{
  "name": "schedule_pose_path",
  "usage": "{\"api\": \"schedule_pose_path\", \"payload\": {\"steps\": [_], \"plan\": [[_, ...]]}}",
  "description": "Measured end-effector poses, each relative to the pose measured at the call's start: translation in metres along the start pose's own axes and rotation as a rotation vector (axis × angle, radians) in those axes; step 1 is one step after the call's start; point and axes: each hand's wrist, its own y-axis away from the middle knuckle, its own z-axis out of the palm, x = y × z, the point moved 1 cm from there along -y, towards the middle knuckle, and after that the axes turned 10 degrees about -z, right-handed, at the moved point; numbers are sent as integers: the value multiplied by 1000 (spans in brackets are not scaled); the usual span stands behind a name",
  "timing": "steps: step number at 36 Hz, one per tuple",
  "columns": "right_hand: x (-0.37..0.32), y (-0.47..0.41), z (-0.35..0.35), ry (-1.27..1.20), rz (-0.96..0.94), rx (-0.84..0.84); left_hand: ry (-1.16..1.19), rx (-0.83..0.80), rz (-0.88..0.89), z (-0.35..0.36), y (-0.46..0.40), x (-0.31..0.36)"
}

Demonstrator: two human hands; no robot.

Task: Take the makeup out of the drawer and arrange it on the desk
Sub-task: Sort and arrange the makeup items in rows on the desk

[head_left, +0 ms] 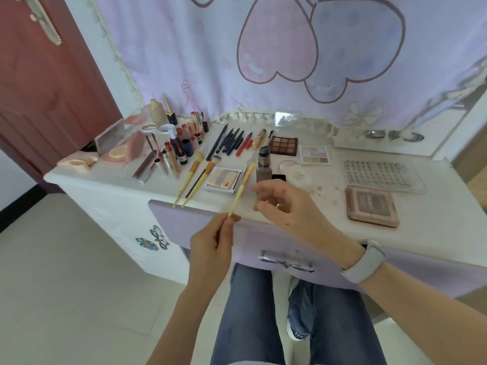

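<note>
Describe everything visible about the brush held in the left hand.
The brush is slim, with a pale yellow handle, an orange-gold ferrule and a small, light, blurred tip. It slants up and to the right above the desk's front edge. The left hand pinches its lower end; the right hand, fingers loosely curled, hovers beside it.

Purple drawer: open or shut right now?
Shut. The purple drawer front sits flush under the desk edge, no interior visible.

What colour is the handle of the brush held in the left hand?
Pale yellow, seen in the head view: brush, left hand.
</note>
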Motion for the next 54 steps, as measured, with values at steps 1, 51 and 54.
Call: {"api": "schedule_pose_path", "payload": {"steps": [1,51,54], "plan": [[0,-2,5,-6,-8,-23,-7,89,-35,-9,-3,-5],[76,-5,-61,983,-112,234,-325,26,395,43,-28,-15],[90,-23,-63,951,46,193,-324,-2,441,62,-21,-17]]}}
